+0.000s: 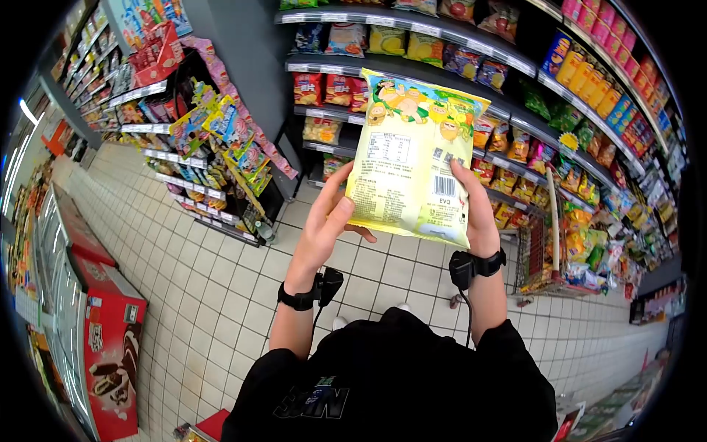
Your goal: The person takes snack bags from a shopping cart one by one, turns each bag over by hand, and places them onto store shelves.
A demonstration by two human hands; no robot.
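A yellow snack bag (412, 158) is held up in front of my chest, its printed back with a text table and a barcode facing me. My left hand (328, 217) grips its lower left edge, thumb on the face and fingers partly hidden beneath. On the right edge, my right hand (479, 210) holds the bag beside the barcode, with its other fingers hidden behind. The bag is slightly tilted and looks full. Each wrist wears a black strap with a small device.
Shelves of snack bags (342, 40) curve across the back and right. A shopping cart (537, 250) full of packets stands at the right. A snack rack (213, 177) is at the left, and a red freezer (110, 353) lies lower left on the tiled floor (199, 295).
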